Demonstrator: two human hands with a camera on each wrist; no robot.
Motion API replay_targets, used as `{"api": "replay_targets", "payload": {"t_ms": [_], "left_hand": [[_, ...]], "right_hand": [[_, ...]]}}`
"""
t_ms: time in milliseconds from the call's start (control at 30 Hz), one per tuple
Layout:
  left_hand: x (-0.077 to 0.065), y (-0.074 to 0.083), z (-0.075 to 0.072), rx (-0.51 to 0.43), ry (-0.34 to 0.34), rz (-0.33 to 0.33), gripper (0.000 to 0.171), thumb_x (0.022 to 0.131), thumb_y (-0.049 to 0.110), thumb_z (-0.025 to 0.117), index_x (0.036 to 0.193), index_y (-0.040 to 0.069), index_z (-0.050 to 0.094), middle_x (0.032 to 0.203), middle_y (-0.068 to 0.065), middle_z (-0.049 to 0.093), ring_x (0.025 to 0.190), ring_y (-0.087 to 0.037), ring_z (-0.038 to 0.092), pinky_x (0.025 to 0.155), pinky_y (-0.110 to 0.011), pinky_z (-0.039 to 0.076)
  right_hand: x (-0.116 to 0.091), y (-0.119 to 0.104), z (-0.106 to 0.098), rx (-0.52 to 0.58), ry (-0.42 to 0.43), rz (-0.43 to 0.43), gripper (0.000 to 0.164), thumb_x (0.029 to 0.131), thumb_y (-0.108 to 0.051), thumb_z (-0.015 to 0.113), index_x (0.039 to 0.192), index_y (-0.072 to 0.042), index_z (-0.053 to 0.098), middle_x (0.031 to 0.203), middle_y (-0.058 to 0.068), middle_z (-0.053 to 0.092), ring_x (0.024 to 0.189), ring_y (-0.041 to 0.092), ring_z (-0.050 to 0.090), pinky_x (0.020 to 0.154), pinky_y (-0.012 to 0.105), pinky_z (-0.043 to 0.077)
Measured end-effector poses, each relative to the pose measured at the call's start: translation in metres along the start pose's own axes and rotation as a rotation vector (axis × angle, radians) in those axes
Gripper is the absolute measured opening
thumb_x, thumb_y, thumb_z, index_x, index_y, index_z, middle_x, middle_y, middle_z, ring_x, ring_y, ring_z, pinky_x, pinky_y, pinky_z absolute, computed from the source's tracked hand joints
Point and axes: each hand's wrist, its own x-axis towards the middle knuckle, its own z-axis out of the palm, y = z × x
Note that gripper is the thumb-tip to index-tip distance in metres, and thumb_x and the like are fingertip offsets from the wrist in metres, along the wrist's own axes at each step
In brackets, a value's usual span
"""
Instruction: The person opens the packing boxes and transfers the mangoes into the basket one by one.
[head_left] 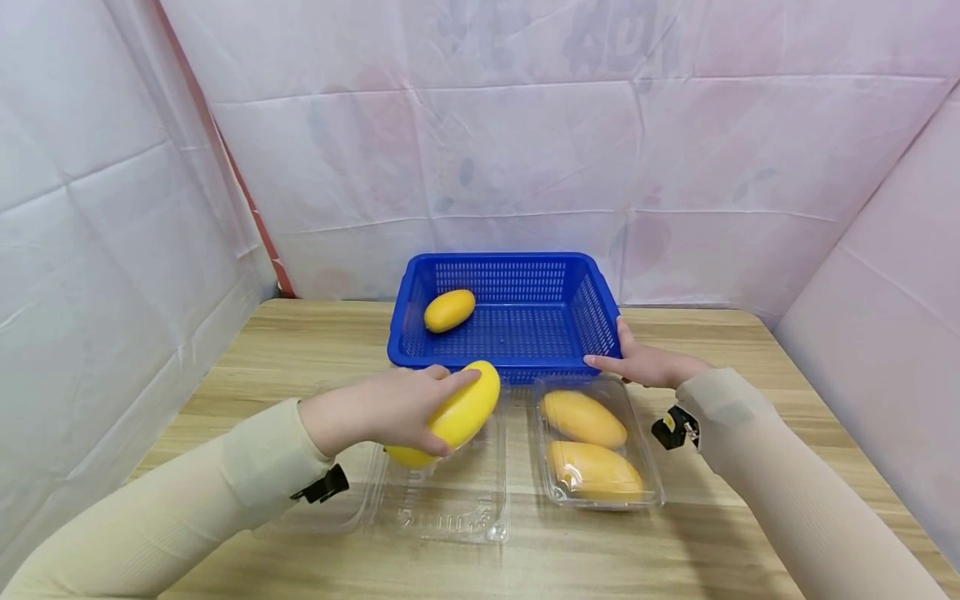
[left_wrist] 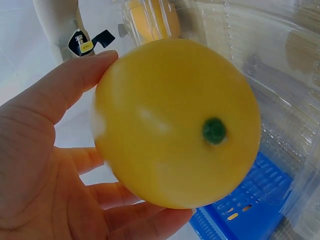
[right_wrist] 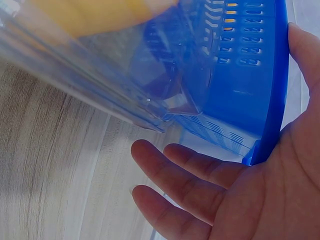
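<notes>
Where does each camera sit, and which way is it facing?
Head: on the person's head, looking forward and down at the table and blue basket; left hand, right hand and both sleeves show.
Left wrist: on that wrist, facing the yellow fruit in the left hand; that hand and the other sleeve show.
Right wrist: on that wrist, facing the right hand at the basket's edge beside a clear box; only that hand shows.
Shared: head and left wrist both show that fruit.

1. I count four yellow mangoes [head_left: 474,406].
2. I count two clear plastic containers [head_left: 453,523].
3. I record one blue basket [head_left: 510,363].
4. I register two hands, left hand [head_left: 401,408] and right hand [head_left: 651,365].
5. I log one wooden table [head_left: 330,329].
</notes>
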Motion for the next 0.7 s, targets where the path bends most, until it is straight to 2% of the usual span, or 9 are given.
{"api": "replay_targets", "payload": {"t_ms": [267, 467, 533, 700], "left_hand": [[-0.0003, -0.0004, -0.0022, -0.016, 0.003, 0.005, 0.09, 0.076, 0.04, 0.074, 0.148, 0.02, 0.024, 0.119, -0.006, 0.051, 0.079, -0.015, 0.052, 0.066, -0.031, 0.045], [0.0002, -0.0007, -0.0029, 0.006, -0.003, 0.004, 0.089, 0.076, 0.042, 0.072, 0.148, 0.021, 0.024, 0.12, -0.005, 0.051, 0.079, -0.014, 0.052, 0.063, -0.031, 0.044], [0.0002, -0.0005, -0.0036, 0.012, -0.005, 0.009, 0.089, 0.076, 0.042, 0.072, 0.148, 0.021, 0.025, 0.119, -0.005, 0.051, 0.078, -0.014, 0.052, 0.062, -0.03, 0.044], [0.0008, 0.0004, -0.0065, 0.02, -0.012, 0.008, 0.089, 0.075, 0.041, 0.073, 0.148, 0.022, 0.026, 0.117, -0.004, 0.052, 0.075, -0.015, 0.052, 0.06, -0.03, 0.044]], "right_hand": [[-0.0007, -0.0002, 0.0002, -0.009, -0.004, 0.008, 0.107, 0.091, -0.061, 0.039, 0.133, 0.002, -0.036, 0.143, 0.035, -0.023, 0.123, 0.049, 0.036, 0.093, 0.064, 0.033], [-0.0018, -0.002, 0.0005, 0.001, 0.004, 0.0, 0.107, 0.091, -0.061, 0.039, 0.134, 0.002, -0.036, 0.143, 0.034, -0.026, 0.13, 0.053, 0.018, 0.095, 0.065, 0.029], [-0.002, -0.0022, 0.0006, 0.001, 0.004, -0.002, 0.107, 0.091, -0.061, 0.039, 0.133, 0.002, -0.036, 0.142, 0.034, -0.026, 0.13, 0.053, 0.016, 0.096, 0.064, 0.028], [-0.0022, -0.0018, 0.0012, -0.002, -0.003, 0.003, 0.107, 0.091, -0.061, 0.039, 0.133, 0.002, -0.036, 0.143, 0.034, -0.025, 0.127, 0.051, 0.027, 0.096, 0.064, 0.029]]}}
